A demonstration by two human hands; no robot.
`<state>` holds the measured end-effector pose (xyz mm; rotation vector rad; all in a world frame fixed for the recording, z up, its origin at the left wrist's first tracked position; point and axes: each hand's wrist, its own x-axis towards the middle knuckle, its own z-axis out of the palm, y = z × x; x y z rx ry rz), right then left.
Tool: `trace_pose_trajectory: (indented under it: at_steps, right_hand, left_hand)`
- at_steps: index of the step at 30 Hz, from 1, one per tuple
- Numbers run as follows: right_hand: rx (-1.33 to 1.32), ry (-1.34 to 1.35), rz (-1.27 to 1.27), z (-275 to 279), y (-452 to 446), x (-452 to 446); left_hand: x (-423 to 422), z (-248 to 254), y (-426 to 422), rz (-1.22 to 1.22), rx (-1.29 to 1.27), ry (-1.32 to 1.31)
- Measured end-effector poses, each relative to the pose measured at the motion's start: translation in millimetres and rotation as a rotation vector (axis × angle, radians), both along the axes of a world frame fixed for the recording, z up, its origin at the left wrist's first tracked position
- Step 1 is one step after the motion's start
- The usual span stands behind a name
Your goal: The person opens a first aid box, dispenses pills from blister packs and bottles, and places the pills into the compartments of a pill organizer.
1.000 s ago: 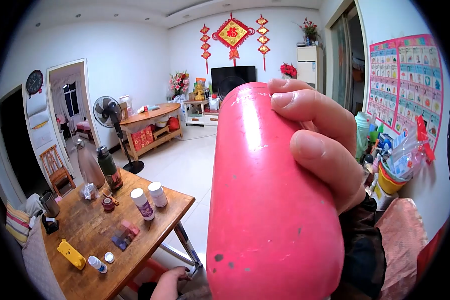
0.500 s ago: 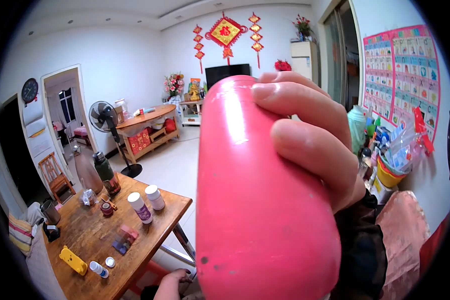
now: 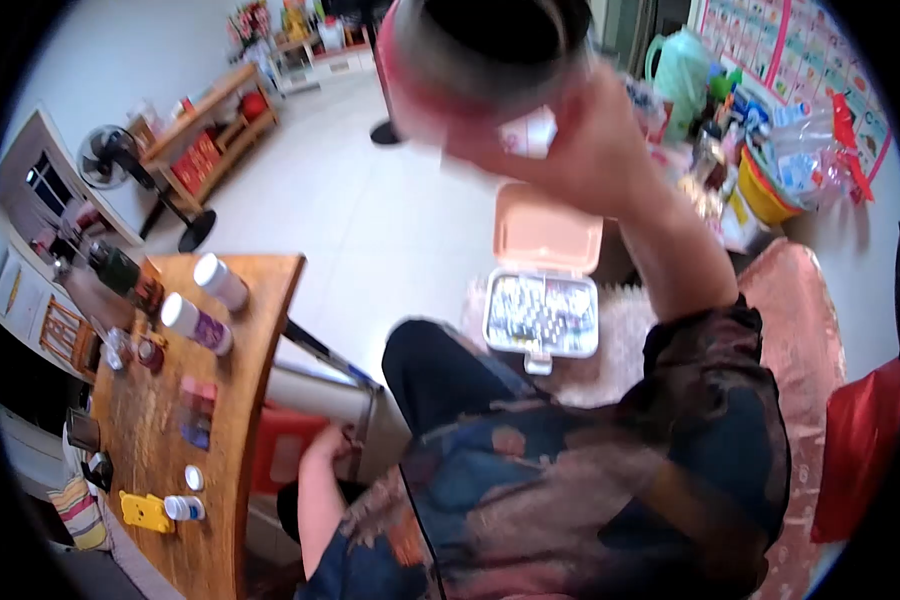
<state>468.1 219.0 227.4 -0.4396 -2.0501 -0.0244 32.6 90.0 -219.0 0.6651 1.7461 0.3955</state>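
A pink cylindrical bottle (image 3: 418,88), blurred, is tilted at the top with its dark open mouth facing me. My right hand (image 3: 580,140) is closed around its side, fingers partly hidden and smeared. Low beside the wooden table (image 3: 270,300), my left hand (image 3: 330,442) has its fingers curled together; what they hold, if anything, is too small to make out. On the table stand two white-capped bottles (image 3: 198,323) (image 3: 221,282), a small white bottle (image 3: 184,508), a white cap (image 3: 194,478), a yellow bear-shaped item (image 3: 147,512) and red and blue blocks (image 3: 197,410).
An open case (image 3: 542,315) with small shiny items lies on a cloth-covered seat ahead. A red stool (image 3: 280,450) is beside the table. Baskets and bags (image 3: 770,185) crowd the right wall. A fan (image 3: 115,157) stands at the back left.
The view has dipped toward my lap, bringing the open case into sight. The pink bottle has gone up in the view and tipped, so its dark mouth now shows; my right hand still holds it.
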Motion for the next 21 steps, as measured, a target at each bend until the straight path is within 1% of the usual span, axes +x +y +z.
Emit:
trace_pose_trajectory:
  at_steps: [1, 2, 3, 4, 5, 6, 7, 8, 10, 12, 13, 14, 16, 17, 19, 20, 21]
  right_hand:
    - [-0.142, 0.090, 0.056, -7.5, 25.7, 3.4]
    - [-0.280, 0.070, -0.057, -2.8, 26.8, 9.9]
    - [-0.350, 0.124, -0.030, -11.6, 51.7, 14.6]
    - [-0.489, 0.117, 0.008, -22.7, 77.5, 26.2]
    - [-0.518, 0.162, -0.243, -38.0, 96.2, 33.5]
    - [-0.454, 0.302, -0.023, -85.5, 165.5, 55.1]
    - [-0.565, 0.336, -0.107, -100.1, 174.8, 66.2]
    - [-0.625, 0.274, -0.208, -119.4, 197.7, 80.3]
    - [-0.678, 0.285, -0.405, -160.4, 232.9, 101.8]
    - [-0.689, 0.147, -0.620, -193.7, 259.7, 121.1]
    - [-0.711, 0.101, -0.732, -202.6, 258.0, 124.5]
    - [-0.767, 0.120, -0.786, -214.3, 260.2, 128.1]
    - [-0.791, 0.129, -0.905, -231.4, 268.9, 135.7]
    - [-0.795, 0.125, -0.903, -245.9, 281.2, 146.6]
    - [-0.756, 0.276, -0.797, -266.9, 305.7, 162.0]
    - [-0.765, 0.274, -0.799, -250.2, 290.9, 150.3]
    - [-0.924, 0.312, -0.774, -230.4, 273.9, 141.7]
  left_hand:
    - [-0.8, 3.8, -2.4, -0.342, 0.033, 0.234]
    - [-2.2, 6.7, -4.9, -0.616, 0.087, 0.458]
    - [-9.2, -4.7, -4.4, -0.610, 0.084, 0.439]
    - [-16.4, -16.6, -3.9, -0.603, 0.081, 0.420]
    - [-9.6, -5.8, -4.6, -0.575, 0.063, 0.414]
    - [-3.9, 1.9, -5.1, -0.544, 0.045, 0.409]
    - [-0.8, 5.6, -4.8, -0.544, 0.028, 0.399]
    - [-0.1, 7.5, -3.7, -0.568, 0.025, 0.410]
    - [-1.6, 5.0, -4.7, -0.581, 0.016, 0.418]
    - [-3.6, -0.6, -6.4, -0.543, 0.017, 0.376]
    - [0.3, 7.2, -7.8, -0.518, 0.020, 0.376]
    - [2.1, 10.5, -8.6, -0.513, 0.014, 0.374]
    - [6.1, 18.0, -7.2, -0.517, -0.006, 0.403]
    - [14.4, 31.2, -5.5, -0.515, -0.011, 0.401]
    - [28.1, 52.0, -0.1, -0.460, -0.076, 0.383]
    - [22.5, 41.4, 0.7, -0.463, -0.086, 0.382]
    - [12.6, 24.2, -0.3, -0.519, -0.046, 0.397]
